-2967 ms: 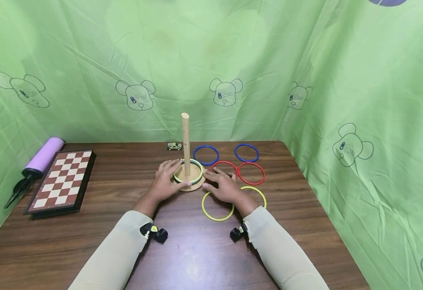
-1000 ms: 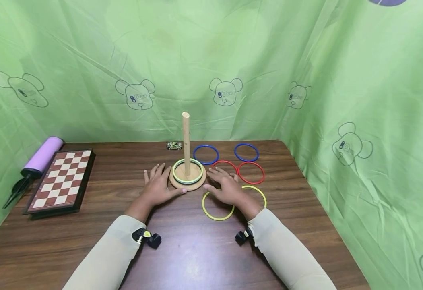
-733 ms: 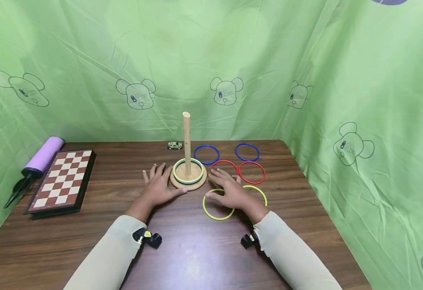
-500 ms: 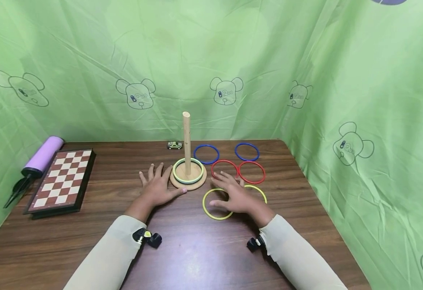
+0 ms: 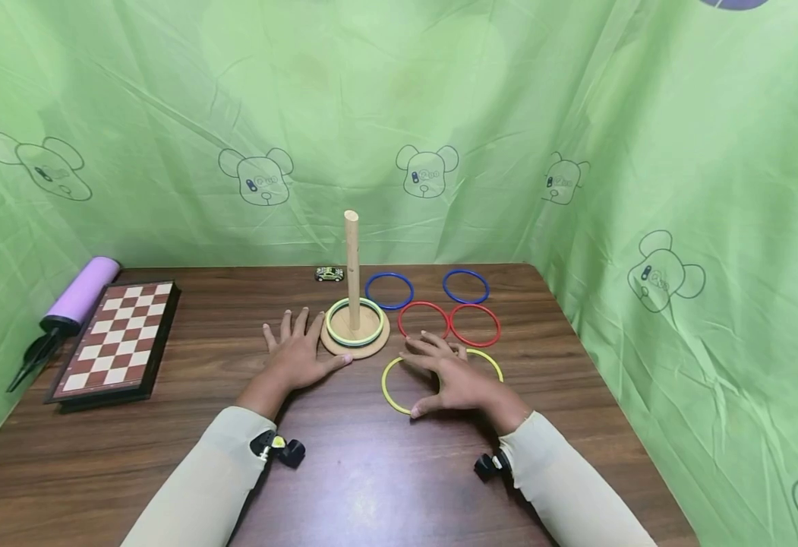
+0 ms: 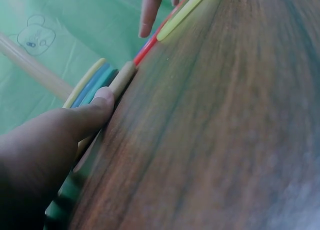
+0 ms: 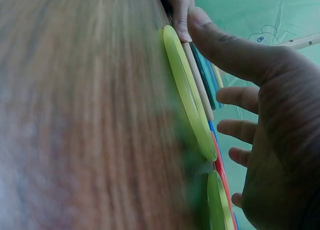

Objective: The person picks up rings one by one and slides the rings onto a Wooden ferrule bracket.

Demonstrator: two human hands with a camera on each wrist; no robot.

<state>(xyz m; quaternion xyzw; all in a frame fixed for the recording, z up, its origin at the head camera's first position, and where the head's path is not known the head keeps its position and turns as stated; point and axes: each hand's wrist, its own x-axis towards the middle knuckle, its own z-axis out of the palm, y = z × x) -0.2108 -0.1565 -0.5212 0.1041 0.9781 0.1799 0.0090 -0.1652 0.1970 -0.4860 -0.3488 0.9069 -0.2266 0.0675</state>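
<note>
A wooden peg stands upright on a round wooden base. Stacked rings lie around its foot: a pale yellow-green ring on top, blue and teal ones beneath. My left hand lies beside the base with fingers spread, its thumb against the base edge. Over the nearer yellow ring hovers my right hand, fingers and thumb apart and holding nothing. In the right wrist view the thumb and fingers stand clear of that yellow ring. Another yellow ring is partly hidden behind the right hand.
Two red rings, one left and one right, lie behind the yellow ones. Farther back are two blue rings, left and right. A toy car, a checkered board and a purple pump also rest on the table.
My left hand has drawn off the rings to the base's left edge. My right hand has left the base's right side and moved right and nearer over the yellow ring, its thumb spreading.
</note>
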